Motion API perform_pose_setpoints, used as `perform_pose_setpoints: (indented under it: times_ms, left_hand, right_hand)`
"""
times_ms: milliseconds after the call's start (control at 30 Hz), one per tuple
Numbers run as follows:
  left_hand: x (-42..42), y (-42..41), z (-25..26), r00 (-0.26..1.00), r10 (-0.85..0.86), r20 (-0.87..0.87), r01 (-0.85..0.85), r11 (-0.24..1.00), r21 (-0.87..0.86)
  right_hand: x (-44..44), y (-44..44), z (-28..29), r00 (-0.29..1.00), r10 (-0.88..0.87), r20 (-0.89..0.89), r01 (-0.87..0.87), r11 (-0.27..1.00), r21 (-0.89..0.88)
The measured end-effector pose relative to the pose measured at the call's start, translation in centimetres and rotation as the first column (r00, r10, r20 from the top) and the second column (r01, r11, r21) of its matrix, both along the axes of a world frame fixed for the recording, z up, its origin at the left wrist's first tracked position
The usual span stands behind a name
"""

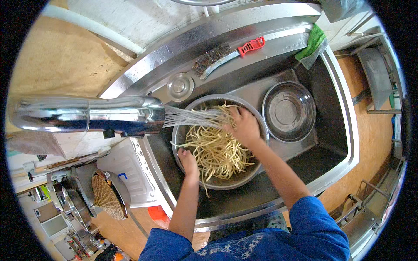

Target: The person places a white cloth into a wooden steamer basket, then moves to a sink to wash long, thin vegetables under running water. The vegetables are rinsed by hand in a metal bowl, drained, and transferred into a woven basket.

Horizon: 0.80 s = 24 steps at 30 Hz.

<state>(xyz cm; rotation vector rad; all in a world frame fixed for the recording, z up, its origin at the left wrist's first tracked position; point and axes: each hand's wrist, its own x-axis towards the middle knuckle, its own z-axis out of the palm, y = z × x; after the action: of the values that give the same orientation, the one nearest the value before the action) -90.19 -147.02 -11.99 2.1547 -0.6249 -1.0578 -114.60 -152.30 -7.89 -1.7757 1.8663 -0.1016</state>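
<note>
A round metal basin (225, 186) stands in the stainless steel sink, holding a tangled heap of long, thin, pale yellow-green vegetable strands (218, 151). My left hand (188, 161) is at the basin's left side, its fingers curled inside the rim beside the strands; their grip is partly hidden. On the right inner side, my right hand (245, 125) has its fingers in the upper part of the heap, with strands around them. From the chrome faucet (127, 114) at left, a spray of water (192, 116) runs onto the strands near my right fingers.
A clear round bowl (284, 112) sits in the sink, right of the basin. Along the back ledge lie a sink strainer (180, 87) and a wire brush with red handle (251, 46). A green scouring cloth (312, 45) hangs over the corner. A woven conical hat (106, 195) is at lower left.
</note>
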Motion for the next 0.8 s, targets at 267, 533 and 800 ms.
perform_pose_setpoints:
  times_ms: [267, 533, 800]
  left_hand:
    - [-4.4, -5.1, 2.3, 0.935, -0.310, -0.172, 0.313, 0.950, -0.006]
    - [-3.2, 3.2, 8.2, 0.249, -0.959, 0.134, 0.600, 0.261, 0.756]
    - [0.4, 4.9, 10.7, 0.219, -0.959, 0.182, 0.664, 0.283, 0.692]
  right_hand:
    - [2.9, 0.6, -3.3, 0.962, 0.209, -0.177, -0.177, 0.967, 0.183]
    - [3.5, 3.6, -1.3, 0.982, 0.130, -0.135, -0.148, 0.980, -0.131]
    - [3.3, -1.8, 0.8, 0.938, 0.346, 0.035, -0.345, 0.913, 0.217]
